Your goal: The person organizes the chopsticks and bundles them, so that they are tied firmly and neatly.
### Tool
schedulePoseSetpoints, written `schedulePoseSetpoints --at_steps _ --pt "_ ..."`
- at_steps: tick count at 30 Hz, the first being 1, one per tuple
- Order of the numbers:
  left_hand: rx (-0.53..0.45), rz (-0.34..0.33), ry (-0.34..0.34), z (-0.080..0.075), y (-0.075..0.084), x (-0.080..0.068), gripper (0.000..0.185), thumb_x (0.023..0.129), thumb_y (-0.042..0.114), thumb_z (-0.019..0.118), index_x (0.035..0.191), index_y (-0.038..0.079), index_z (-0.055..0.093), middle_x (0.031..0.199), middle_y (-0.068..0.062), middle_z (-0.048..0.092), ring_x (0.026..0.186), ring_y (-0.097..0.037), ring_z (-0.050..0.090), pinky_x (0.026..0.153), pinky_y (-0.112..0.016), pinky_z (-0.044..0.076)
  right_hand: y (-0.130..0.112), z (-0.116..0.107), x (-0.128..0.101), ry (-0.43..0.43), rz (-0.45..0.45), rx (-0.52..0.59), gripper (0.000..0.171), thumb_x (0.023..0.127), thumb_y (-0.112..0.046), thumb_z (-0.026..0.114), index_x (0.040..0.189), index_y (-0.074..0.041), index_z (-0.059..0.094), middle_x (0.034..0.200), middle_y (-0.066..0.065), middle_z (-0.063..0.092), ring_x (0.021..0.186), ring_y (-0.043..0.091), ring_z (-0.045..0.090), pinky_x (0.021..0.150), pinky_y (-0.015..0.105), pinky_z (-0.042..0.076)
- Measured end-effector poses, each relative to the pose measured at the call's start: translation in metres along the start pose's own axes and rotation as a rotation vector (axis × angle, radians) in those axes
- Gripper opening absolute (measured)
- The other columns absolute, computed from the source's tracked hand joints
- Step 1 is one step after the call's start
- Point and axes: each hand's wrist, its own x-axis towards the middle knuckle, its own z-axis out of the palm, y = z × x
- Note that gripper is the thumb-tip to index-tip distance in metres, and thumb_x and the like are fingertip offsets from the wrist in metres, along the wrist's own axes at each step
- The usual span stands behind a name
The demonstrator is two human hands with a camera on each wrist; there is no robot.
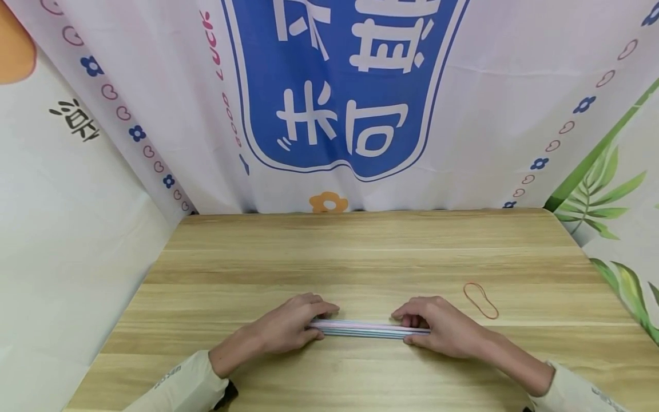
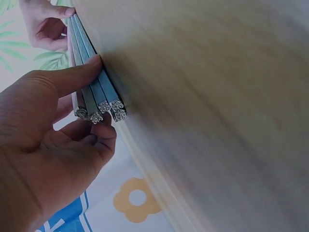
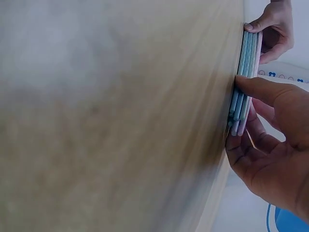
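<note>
The left hand (image 1: 288,325) is pinching one end of a bundle of slim sticks (image 1: 362,328) between its thumb and curled fingers, and the right hand (image 1: 447,326) is pinching the other end the same way. The sticks are lying side by side between the two hands, just above or on the table (image 1: 360,246); I cannot tell whether they are touching it. They are looking smooth, straight and narrow, with bluish, greenish and pale pink sides. Near the left hand their squarish ends are showing a silvery, relief-like pattern; near the right hand the ends are looking plain and rounded. The fingers are hiding parts of the bundle, so the exact count is staying unclear.

Beyond the right hand, a thin red loop (image 1: 495,313) is lying on the wood-grained table. Behind each hand, a pale sleeve (image 1: 180,383) is running out of the frame, bearing lettering too small to read. A dark strap (image 1: 225,395) is partly showing at the left cuff.

Farther ahead of both hands, a creased white cloth (image 1: 479,143) is hanging, bearing "GOOD LUCK" in pinkish letters. Its blue panel (image 1: 262,114) is carrying large white Chinese characters, the upper ones being cut off.
</note>
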Motion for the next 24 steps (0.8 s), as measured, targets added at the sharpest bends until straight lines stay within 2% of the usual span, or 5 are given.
schedulePoseSetpoints --at_steps 8,13,16,21,24 --pt "-0.019 0.008 0.001 0.0017 -0.0002 0.0009 0.046 0.097 0.017 0.081 0.141 0.011 0.07 0.118 -0.001 0.071 0.095 -0.004 0.06 0.082 -0.021 0.053 -0.0022 0.0016 -0.0004 0.013 0.004 0.022 0.03 0.092 -0.01 0.085 0.121 -0.013 0.077 0.096 -0.012 0.072 0.085 -0.002 0.062 0.073 0.021 0.056" --pt "-0.031 0.013 -0.014 0.0014 0.002 0.0024 0.044 0.098 0.013 0.079 0.141 0.011 0.069 0.119 -0.002 0.071 0.094 -0.002 0.06 0.081 -0.019 0.052 -0.0053 0.0018 -0.0006 0.032 -0.015 -0.026 0.032 0.09 -0.006 0.085 0.12 -0.013 0.077 0.098 -0.012 0.073 0.089 -0.001 0.064 0.077 0.023 0.057" --pt "-0.042 0.001 -0.021 0.0007 0.0032 0.0037 0.047 0.097 0.007 0.077 0.143 0.01 0.068 0.125 -0.004 0.074 0.102 -0.004 0.065 0.085 -0.022 0.055 -0.0078 0.0028 -0.0003 0.042 -0.013 -0.042 0.034 0.088 -0.005 0.085 0.121 -0.011 0.077 0.099 -0.01 0.074 0.089 0.0 0.065 0.079 0.024 0.058" --pt "-0.038 -0.021 -0.005 0.0001 0.0053 0.0048 0.055 0.092 0.0 0.075 0.146 0.008 0.065 0.138 -0.009 0.073 0.125 -0.018 0.069 0.1 -0.037 0.059 -0.0086 0.0038 0.0001 0.04 0.015 -0.035 0.036 0.089 -0.006 0.084 0.124 -0.01 0.076 0.102 -0.008 0.078 0.093 0.002 0.07 0.082 0.026 0.06" --pt "-0.019 -0.033 0.0 0.0009 0.0064 0.0044 0.056 0.091 0.0 0.076 0.146 0.008 0.065 0.139 -0.009 0.073 0.127 -0.02 0.069 0.102 -0.039 0.059 -0.0085 0.0041 0.0004 0.035 0.027 -0.036 0.037 0.089 -0.007 0.084 0.125 -0.011 0.075 0.102 -0.009 0.079 0.095 0.003 0.072 0.084 0.027 0.06"
